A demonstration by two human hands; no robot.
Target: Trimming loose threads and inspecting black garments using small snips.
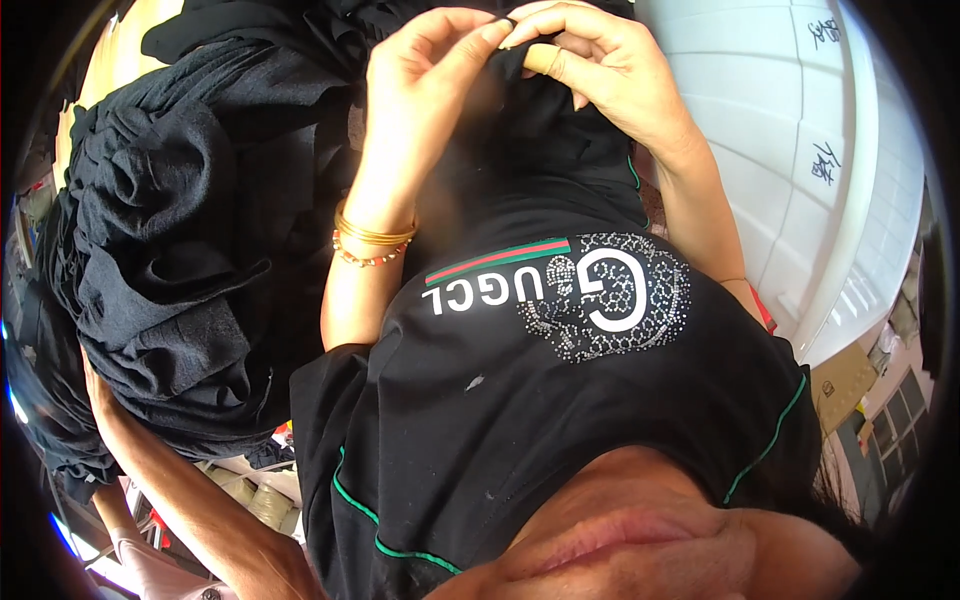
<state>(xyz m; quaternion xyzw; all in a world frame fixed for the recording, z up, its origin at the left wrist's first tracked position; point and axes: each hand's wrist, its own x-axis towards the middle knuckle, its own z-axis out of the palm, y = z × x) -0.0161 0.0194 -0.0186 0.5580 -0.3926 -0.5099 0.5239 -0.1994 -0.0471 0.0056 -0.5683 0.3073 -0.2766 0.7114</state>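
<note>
Close together at the top of the view, my two hands pinch the edge of a piece of black fabric (pixel 507 85). My left hand (pixel 428 80), with gold bangles and a beaded bracelet (pixel 372 245) at its wrist, grips the edge between thumb and forefinger. Opposite it, my right hand (pixel 622 78) has its fingertips closed on the same edge; a tan wrap (pixel 543 60) covers one digit. The fabric hangs down in front of my black shirt, and its outline is hard to part from the other dark cloth.
A large heap of dark cloth (pixel 170 240) rises at my left. Another person's arm (pixel 200 490) reaches to it from the lower left. At my right stands a white panelled surface (pixel 760 130) with a raised rim and dark handwritten marks. Beyond it lies a brown cardboard piece (pixel 842 385).
</note>
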